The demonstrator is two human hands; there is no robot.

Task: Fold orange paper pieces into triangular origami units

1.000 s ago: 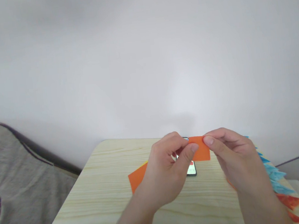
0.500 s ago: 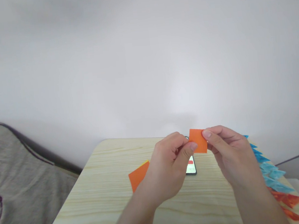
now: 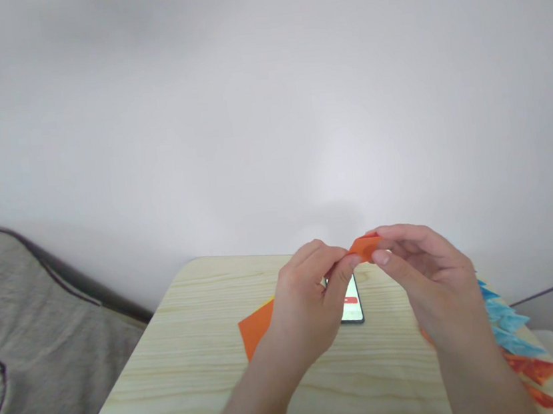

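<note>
A small piece of folded orange paper (image 3: 366, 248) is held up over the far part of the table, tilted so that I see it foreshortened. My left hand (image 3: 315, 296) pinches its left corner between thumb and forefinger. At the paper's right end, my right hand (image 3: 434, 281) has its thumb at the lower edge and its curled fingers at the back and top. Below my left hand lies a larger orange sheet (image 3: 257, 327) with a yellow edge, partly covered by my forearm. A phone (image 3: 351, 302) with a lit screen lies beneath the hands, partly hidden.
Blue folded paper points (image 3: 509, 319) and red-orange ones (image 3: 535, 366) line the right edge of the pale wooden table (image 3: 177, 380). A bit of orange (image 3: 426, 336) shows beside my right wrist. Grey fabric (image 3: 46, 343) with dark piping stands left; a white wall rises behind.
The orange paper has gone from a flat-facing square to a tilted, narrower shape. My right fingers have shifted up and around it. My left hand still pinches its corner.
</note>
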